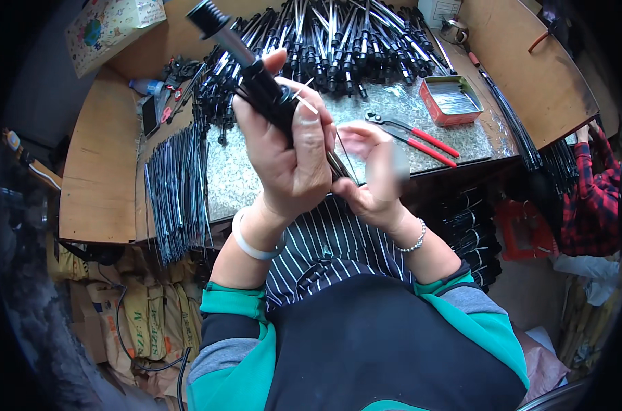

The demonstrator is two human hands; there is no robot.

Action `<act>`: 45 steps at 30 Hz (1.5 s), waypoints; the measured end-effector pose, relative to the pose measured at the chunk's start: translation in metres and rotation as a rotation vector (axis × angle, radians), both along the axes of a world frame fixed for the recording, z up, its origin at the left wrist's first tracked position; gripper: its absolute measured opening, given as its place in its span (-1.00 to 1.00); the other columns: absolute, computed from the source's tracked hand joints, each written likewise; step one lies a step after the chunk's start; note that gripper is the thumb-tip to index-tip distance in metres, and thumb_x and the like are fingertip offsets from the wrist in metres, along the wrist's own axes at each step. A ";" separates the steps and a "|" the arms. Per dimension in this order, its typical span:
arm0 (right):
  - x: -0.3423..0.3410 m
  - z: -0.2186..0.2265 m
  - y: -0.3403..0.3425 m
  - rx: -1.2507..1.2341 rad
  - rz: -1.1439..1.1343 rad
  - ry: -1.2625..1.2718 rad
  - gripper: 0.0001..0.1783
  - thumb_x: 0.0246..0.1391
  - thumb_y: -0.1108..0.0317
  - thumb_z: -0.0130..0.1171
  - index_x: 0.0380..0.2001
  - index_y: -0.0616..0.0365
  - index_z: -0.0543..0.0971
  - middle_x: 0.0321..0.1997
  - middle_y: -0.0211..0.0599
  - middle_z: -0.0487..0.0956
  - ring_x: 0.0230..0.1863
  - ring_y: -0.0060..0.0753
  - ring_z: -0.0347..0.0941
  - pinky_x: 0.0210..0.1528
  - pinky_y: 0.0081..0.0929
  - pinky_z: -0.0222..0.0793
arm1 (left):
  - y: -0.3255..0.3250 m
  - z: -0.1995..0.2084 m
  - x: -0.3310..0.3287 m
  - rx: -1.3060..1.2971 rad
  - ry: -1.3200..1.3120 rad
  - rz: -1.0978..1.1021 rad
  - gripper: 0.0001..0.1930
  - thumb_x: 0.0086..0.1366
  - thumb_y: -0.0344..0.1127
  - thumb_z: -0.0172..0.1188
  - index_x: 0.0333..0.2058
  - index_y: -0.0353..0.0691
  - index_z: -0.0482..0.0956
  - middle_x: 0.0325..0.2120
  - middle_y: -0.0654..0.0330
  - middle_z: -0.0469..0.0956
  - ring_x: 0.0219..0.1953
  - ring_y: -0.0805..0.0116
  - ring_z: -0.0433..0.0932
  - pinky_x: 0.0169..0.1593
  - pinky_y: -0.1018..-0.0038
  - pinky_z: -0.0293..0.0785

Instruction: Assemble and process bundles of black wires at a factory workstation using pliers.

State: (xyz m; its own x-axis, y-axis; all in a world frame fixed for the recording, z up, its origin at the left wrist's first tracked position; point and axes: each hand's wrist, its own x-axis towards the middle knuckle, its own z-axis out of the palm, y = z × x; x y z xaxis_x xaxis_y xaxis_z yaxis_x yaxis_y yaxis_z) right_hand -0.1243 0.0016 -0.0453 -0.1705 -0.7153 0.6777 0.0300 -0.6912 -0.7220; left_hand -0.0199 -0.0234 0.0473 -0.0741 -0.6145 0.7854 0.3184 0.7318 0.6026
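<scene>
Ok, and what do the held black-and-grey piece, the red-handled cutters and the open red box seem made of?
Held piece: probably matte black plastic, ridged at the end; the grey shaft's sheen suggests metal.
Cutters: dark, likely metal head; smooth, bright red grips, plastic or rubber.
Red box: thin walls suggest painted tin, possibly card.

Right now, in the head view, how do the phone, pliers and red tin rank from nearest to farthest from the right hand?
From the right hand:
1. Pliers: just beyond, to its right.
2. Red tin: farther back, right.
3. Phone: far left.
</scene>
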 end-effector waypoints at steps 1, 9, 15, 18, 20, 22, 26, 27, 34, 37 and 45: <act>0.009 -0.007 0.009 0.137 0.166 -0.126 -0.34 -0.19 -0.03 0.32 -0.15 0.25 0.38 -0.23 -0.09 0.43 -0.22 -0.26 0.38 -0.11 -0.40 0.30 | 0.004 -0.001 0.000 0.002 0.066 -0.001 -0.54 0.29 -0.40 -0.06 0.06 -0.41 -0.02 -0.50 0.21 0.35 -0.61 0.60 0.35 -0.54 0.71 0.32; -0.001 -0.048 0.040 0.318 0.150 0.423 -0.14 -0.26 -0.19 0.25 -0.02 0.26 0.34 -0.35 -0.10 0.53 -0.33 -0.18 0.52 -0.25 -0.41 0.42 | 0.036 -0.032 0.022 0.414 -0.213 -0.219 -0.82 0.28 -0.42 -0.01 -0.22 -0.44 0.41 -0.70 0.24 0.36 -0.72 0.55 0.33 -0.62 0.64 0.30; -0.011 0.037 0.030 -0.284 -0.300 0.578 -0.24 -0.28 -0.10 0.28 -0.07 0.22 0.41 -0.28 -0.25 0.44 -0.33 -0.30 0.38 -0.39 -0.45 0.34 | 0.046 -0.058 0.021 0.260 -0.264 0.184 -0.76 0.20 -0.48 0.10 -0.14 -0.42 0.49 -0.44 0.20 0.55 -0.46 0.60 0.44 -0.37 0.63 0.38; -0.013 0.043 0.034 -0.366 -0.220 0.702 -0.65 -0.08 0.19 0.26 -0.31 0.27 0.53 -0.54 -0.34 0.40 -0.57 -0.46 0.29 -0.55 -0.52 0.23 | 0.044 -0.073 0.029 0.164 -0.316 0.127 -0.72 0.18 -0.48 0.11 -0.12 -0.44 0.47 -0.52 0.23 0.48 -0.50 0.59 0.39 -0.37 0.63 0.36; -0.010 0.038 0.040 -0.040 0.027 0.469 -0.84 0.08 0.36 0.10 -0.49 0.24 0.48 -0.66 -0.42 0.36 -0.68 -0.60 0.22 -0.65 -0.59 0.13 | 0.048 -0.076 0.031 0.252 -0.349 0.044 -0.74 0.19 -0.51 0.06 -0.12 -0.41 0.49 -0.61 0.31 0.39 -0.56 0.60 0.35 -0.43 0.64 0.34; -0.014 0.036 0.045 0.211 0.216 0.323 -0.82 0.12 0.37 0.04 -0.52 0.22 0.44 -0.65 -0.41 0.36 -0.68 -0.65 0.20 -0.69 -0.63 0.09 | 0.046 -0.078 0.029 0.269 -0.373 0.120 -0.75 0.20 -0.52 0.02 -0.13 -0.40 0.49 -0.62 0.32 0.39 -0.58 0.63 0.32 -0.46 0.66 0.30; -0.052 0.012 0.028 0.537 0.111 0.132 -0.81 0.17 0.31 0.00 -0.47 0.19 0.38 -0.63 -0.45 0.38 -0.64 -0.73 0.22 -0.60 -0.77 0.13 | 0.037 -0.073 0.040 0.475 -0.207 0.082 -0.73 0.28 -0.53 -0.11 -0.07 -0.50 0.38 -0.77 0.39 0.25 -0.79 0.71 0.14 -0.72 0.72 0.09; -0.075 0.005 0.014 0.444 -0.263 0.623 -0.80 0.08 0.27 0.10 -0.42 0.19 0.43 -0.51 -0.38 0.44 -0.47 -0.55 0.36 -0.44 -0.59 0.27 | 0.038 -0.071 0.043 0.519 -0.182 0.070 -0.73 0.28 -0.53 -0.11 -0.06 -0.51 0.37 -0.77 0.39 0.24 -0.80 0.71 0.13 -0.73 0.71 0.09; -0.135 -0.038 -0.015 0.128 -0.690 1.390 -0.80 0.02 0.29 0.14 -0.36 0.18 0.44 -0.33 -0.38 0.42 -0.18 -0.40 0.30 -0.18 -0.42 0.21 | 0.038 -0.067 0.046 0.611 -0.106 0.071 -0.75 0.26 -0.51 -0.06 -0.11 -0.42 0.46 -0.77 0.45 0.26 -0.78 0.75 0.15 -0.71 0.73 0.05; -0.135 -0.030 -0.001 0.678 -0.138 0.603 -0.83 0.08 0.32 0.09 -0.35 0.19 0.39 -0.38 -0.51 0.34 -0.26 -0.62 0.23 -0.23 -0.58 0.17 | 0.032 -0.073 0.049 0.581 -0.196 0.099 -0.73 0.27 -0.52 -0.08 -0.08 -0.49 0.40 -0.78 0.40 0.25 -0.81 0.72 0.13 -0.73 0.73 0.09; -0.084 0.031 0.038 0.710 0.627 0.439 -0.74 0.00 0.27 0.16 -0.39 0.16 0.33 -0.20 -0.31 0.27 -0.21 -0.50 0.18 -0.10 -0.59 0.13 | 0.025 -0.082 0.042 0.652 -0.189 0.158 -0.77 0.24 -0.53 -0.04 -0.14 -0.39 0.50 -0.76 0.49 0.26 -0.74 0.77 0.12 -0.66 0.72 0.01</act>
